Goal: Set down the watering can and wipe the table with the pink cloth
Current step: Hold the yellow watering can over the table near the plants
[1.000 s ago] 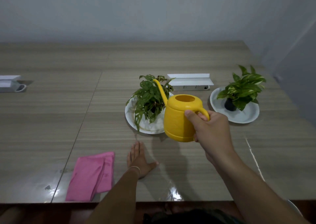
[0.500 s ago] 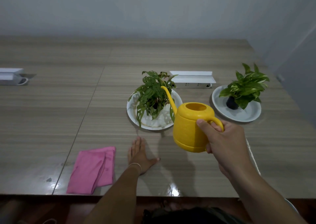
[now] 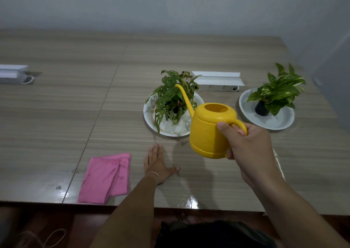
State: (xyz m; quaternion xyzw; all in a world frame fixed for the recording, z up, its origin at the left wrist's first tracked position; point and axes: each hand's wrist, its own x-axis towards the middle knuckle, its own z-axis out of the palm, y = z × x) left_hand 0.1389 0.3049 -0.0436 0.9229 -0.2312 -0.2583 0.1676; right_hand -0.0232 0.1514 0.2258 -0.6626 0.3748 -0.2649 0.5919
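Note:
My right hand [image 3: 250, 149] grips the handle of a yellow watering can [image 3: 208, 132] and holds it upright in the air above the wooden table [image 3: 56, 115]. Its thin spout points up and left, over a leafy plant on a white plate [image 3: 174, 128]. My left hand [image 3: 157, 163] lies flat on the table, fingers spread, holding nothing. A folded pink cloth [image 3: 106, 177] lies on the table just left of that hand, near the front edge.
A second potted plant stands on a grey plate [image 3: 269, 121] at the right. A white power strip box [image 3: 217, 81] sits behind the plants, another white box [image 3: 11, 73] at the far left. The table's right edge runs close to the grey plate.
My right hand has carried the watering can back to the right and toward me, away from over the middle plant. My left hand and the cloth have stayed put.

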